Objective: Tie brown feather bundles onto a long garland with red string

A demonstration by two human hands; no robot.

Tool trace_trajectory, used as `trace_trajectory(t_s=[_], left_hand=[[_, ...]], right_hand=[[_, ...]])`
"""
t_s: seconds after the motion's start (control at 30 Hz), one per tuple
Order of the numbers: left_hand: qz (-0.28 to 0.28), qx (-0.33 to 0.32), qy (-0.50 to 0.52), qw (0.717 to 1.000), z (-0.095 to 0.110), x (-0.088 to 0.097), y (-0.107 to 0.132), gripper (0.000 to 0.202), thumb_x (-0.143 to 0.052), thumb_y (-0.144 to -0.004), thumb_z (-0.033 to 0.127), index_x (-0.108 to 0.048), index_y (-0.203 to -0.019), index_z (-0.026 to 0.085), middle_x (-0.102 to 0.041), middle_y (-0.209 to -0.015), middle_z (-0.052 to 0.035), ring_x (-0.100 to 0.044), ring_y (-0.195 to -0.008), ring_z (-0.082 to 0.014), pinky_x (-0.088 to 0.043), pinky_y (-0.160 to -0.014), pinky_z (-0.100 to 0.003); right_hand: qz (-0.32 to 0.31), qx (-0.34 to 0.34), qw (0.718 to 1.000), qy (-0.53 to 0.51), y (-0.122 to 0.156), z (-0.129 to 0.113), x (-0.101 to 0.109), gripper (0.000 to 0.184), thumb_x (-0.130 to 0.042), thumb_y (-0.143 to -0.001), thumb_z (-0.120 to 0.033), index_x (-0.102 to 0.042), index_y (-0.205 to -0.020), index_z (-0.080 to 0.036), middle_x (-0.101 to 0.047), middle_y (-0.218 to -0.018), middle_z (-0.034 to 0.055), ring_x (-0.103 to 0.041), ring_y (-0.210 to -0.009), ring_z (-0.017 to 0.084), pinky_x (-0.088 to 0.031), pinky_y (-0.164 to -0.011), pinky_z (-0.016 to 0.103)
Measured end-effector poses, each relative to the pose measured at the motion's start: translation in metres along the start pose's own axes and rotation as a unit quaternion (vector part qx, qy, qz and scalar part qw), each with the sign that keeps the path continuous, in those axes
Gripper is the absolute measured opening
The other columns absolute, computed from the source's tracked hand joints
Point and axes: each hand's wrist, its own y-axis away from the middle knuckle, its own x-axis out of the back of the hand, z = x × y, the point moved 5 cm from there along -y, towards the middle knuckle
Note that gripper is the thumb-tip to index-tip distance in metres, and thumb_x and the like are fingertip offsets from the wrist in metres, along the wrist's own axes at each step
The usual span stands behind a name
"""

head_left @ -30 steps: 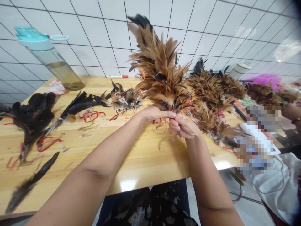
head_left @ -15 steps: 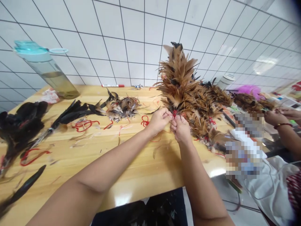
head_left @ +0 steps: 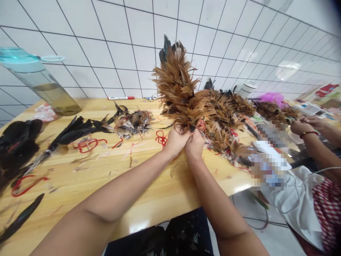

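Both of my hands grip the base of an upright bundle of brown feathers (head_left: 176,89) over the wooden table (head_left: 149,185). My left hand (head_left: 176,141) is closed around the bundle's bottom on the left side. Pressed against it, my right hand (head_left: 195,143) is closed around the same base, where red string (head_left: 202,125) shows. A heap of more brown feathers (head_left: 226,113) lies just right of my hands.
Black feathers (head_left: 74,129) and a dark feather pile (head_left: 16,145) lie at the left with loose red strings (head_left: 89,145). A water bottle (head_left: 45,87) leans at the far left, a marker (head_left: 119,98) by the tiled wall. Another person's hand (head_left: 301,127) works at the right.
The feather bundle has swung left and more upright. Both my hands went from pinching the string at its base to clasping the base together. The view shifted slightly right.
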Motion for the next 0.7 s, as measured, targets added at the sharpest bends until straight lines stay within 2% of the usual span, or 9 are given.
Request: trace_trajectory(t_s=[0.1,0.2,0.3,0.37,0.43,0.5,0.57,0.63,0.7], left_hand=[[0.006,0.009,0.038,0.999,0.001,0.002,-0.002,0.026,-0.072,-0.066,0.025,-0.062,-0.088,0.015,-0.07,-0.094,-0.0042,-0.063,-0.091,-0.0148,-0.048,-0.087,-0.027],[0.024,0.041,0.033,0.998,0.001,0.006,-0.005,0.023,-0.073,-0.063,0.024,-0.059,-0.078,0.015,-0.066,-0.077,0.0001,-0.061,-0.077,-0.0122,-0.048,-0.076,-0.024],[0.032,0.041,0.031,0.998,0.002,0.011,-0.01,0.022,-0.074,-0.061,0.023,-0.056,-0.072,0.015,-0.06,-0.066,0.0031,-0.057,-0.065,-0.0093,-0.045,-0.063,-0.021],[0.023,0.04,0.037,0.998,0.002,0.014,-0.013,0.024,-0.074,-0.061,0.024,-0.054,-0.069,0.015,-0.056,-0.06,0.0047,-0.052,-0.056,-0.0072,-0.04,-0.053,-0.019],[-0.007,0.059,0.037,0.998,0.0,0.015,-0.015,0.026,-0.075,-0.063,0.028,-0.051,-0.066,0.016,-0.051,-0.053,0.0061,-0.046,-0.046,-0.0059,-0.035,-0.046,-0.019],[-0.046,0.085,0.042,0.994,-0.001,0.014,-0.016,0.03,-0.074,-0.065,0.032,-0.049,-0.065,0.017,-0.049,-0.048,0.0065,-0.043,-0.04,-0.0059,-0.033,-0.043,-0.02],[-0.075,0.092,0.049,0.992,0.0,0.013,-0.016,0.031,-0.075,-0.067,0.034,-0.048,-0.064,0.017,-0.05,-0.047,0.0057,-0.045,-0.039,-0.0069,-0.035,-0.043,-0.021],[-0.084,0.078,0.056,0.992,0.001,0.013,-0.017,0.03,-0.076,-0.066,0.034,-0.051,-0.066,0.016,-0.053,-0.049,0.0046,-0.048,-0.041,-0.0075,-0.036,-0.045,-0.022],[-0.083,0.06,0.063,0.993,0.002,0.013,-0.019,0.029,-0.077,-0.064,0.034,-0.055,-0.069,0.015,-0.055,-0.053,0.0042,-0.05,-0.044,-0.0074,-0.039,-0.048,-0.022]], right_hand=[[-0.027,-0.002,1.0,0.001,0.003,-0.003,-0.003,0.034,-0.026,-0.091,-0.022,-0.059,-0.084,-0.015,-0.064,-0.076,0.0138,-0.059,-0.073,0.024,-0.044,-0.071,0.034],[-0.068,0.01,0.997,-0.03,0.004,-0.007,-0.004,0.03,-0.03,-0.089,-0.02,-0.059,-0.095,-0.013,-0.066,-0.086,0.0161,-0.061,-0.081,0.025,-0.045,-0.075,0.035],[-0.106,0.021,0.989,-0.099,0.003,-0.01,-0.005,0.025,-0.039,-0.085,-0.019,-0.057,-0.101,-0.014,-0.066,-0.092,0.0147,-0.06,-0.083,0.024,-0.046,-0.077,0.035],[-0.14,0.001,0.972,-0.189,0.002,-0.009,-0.006,0.019,-0.043,-0.085,-0.023,-0.056,-0.097,-0.016,-0.064,-0.084,0.0092,-0.058,-0.075,0.02,-0.046,-0.072,0.033],[-0.199,-0.047,0.926,-0.319,0.002,-0.008,-0.008,0.017,-0.047,-0.088,-0.034,-0.055,-0.091,-0.019,-0.058,-0.073,0.0028,-0.052,-0.062,0.015,-0.043,-0.06,0.028],[-0.265,-0.106,0.852,-0.439,0.003,-0.007,-0.01,0.028,-0.051,-0.086,-0.048,-0.053,-0.085,-0.02,-0.053,-0.068,-0.001,-0.045,-0.053,0.01,-0.035,-0.049,0.023],[-0.305,-0.156,0.787,-0.512,0.003,-0.007,-0.009,0.04,-0.058,-0.078,-0.06,-0.051,-0.08,-0.02,-0.052,-0.069,-0.0023,-0.041,-0.05,0.007,-0.025,-0.043,0.02],[-0.317,-0.189,0.752,-0.546,0.002,-0.005,-0.007,0.047,-0.064,-0.071,-0.064,-0.051,-0.078,-0.019,-0.052,-0.068,-0.003,-0.04,-0.048,0.005,-0.02,-0.041,0.019],[-0.322,-0.204,0.737,-0.557,0.001,-0.004,-0.005,0.049,-0.069,-0.067,-0.063,-0.05,-0.077,-0.019,-0.052,-0.067,-0.0038,-0.04,-0.047,0.004,-0.017,-0.041,0.018]])
